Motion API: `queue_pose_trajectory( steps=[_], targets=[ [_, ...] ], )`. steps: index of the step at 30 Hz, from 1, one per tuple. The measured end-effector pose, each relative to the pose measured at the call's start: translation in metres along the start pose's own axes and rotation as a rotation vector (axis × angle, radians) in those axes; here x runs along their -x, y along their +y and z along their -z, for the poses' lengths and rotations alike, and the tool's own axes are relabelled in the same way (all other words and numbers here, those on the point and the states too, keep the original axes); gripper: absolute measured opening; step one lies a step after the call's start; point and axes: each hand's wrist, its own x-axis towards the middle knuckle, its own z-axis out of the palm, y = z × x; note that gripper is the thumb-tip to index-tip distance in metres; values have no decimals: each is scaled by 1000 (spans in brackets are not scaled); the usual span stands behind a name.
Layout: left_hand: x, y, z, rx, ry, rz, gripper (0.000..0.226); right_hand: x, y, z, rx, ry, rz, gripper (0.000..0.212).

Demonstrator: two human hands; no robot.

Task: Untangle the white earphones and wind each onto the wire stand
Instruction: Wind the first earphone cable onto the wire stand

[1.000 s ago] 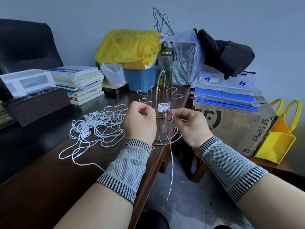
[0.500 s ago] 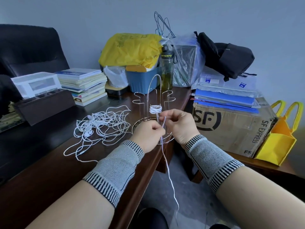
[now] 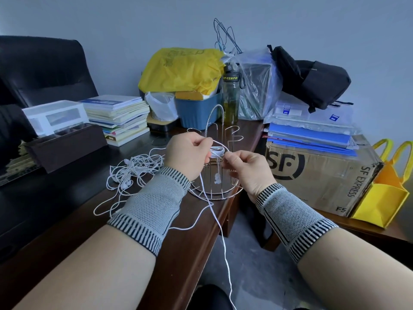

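My left hand (image 3: 187,157) pinches the white cord (image 3: 220,220) just beside the wire stand (image 3: 215,193), and my right hand (image 3: 245,167) pinches the same cord on the other side, so the small coil (image 3: 216,151) wound on the stand's upright sits between my two hands, touching my fingertips. An earbud (image 3: 217,178) hangs below the coil, over the stand's round base. The loose tail of the cord runs down from my hands, across the tabletop (image 3: 67,220) edge and off toward the floor.

The rest of the earphones (image 3: 134,173) lie in a tangled heap on the tabletop, out past my left wrist, well apart from the stand.

I judge this cord to be very light, limp and a little slick, so it will not hold a turn unless I hold some tension on it. The grip belongs close to the coil, on the cord itself, never on the earbud, since a tug there could strain the joint. The stand looks light too, so a hard pull could drag or tip it. The heap will want loosening by loops, not yanking, or the knots will tighten.
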Motion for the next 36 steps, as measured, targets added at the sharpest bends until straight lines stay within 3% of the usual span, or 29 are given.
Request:
queue_pose_trajectory(
  steps=[6,9,20,27,36],
  targets=[
    [1,-8,-1,-401,81,-85,40,-7,-10,-4,48,42,-34,30],
    [1,-7,-3,-476,79,-67,49,-12,-14,-7,112,72,-55,31],
    [-4,-21,-10,-309,-35,29,46,-14,-20,-13,154,121,-143,32],
    [3,-15,-9,-419,-30,-28,52,-15,-18,-18,162,168,-140,34],
    [16,-24,-5,-216,-144,-68,50,-14,-14,-16,112,136,-128,39]
  ],
)
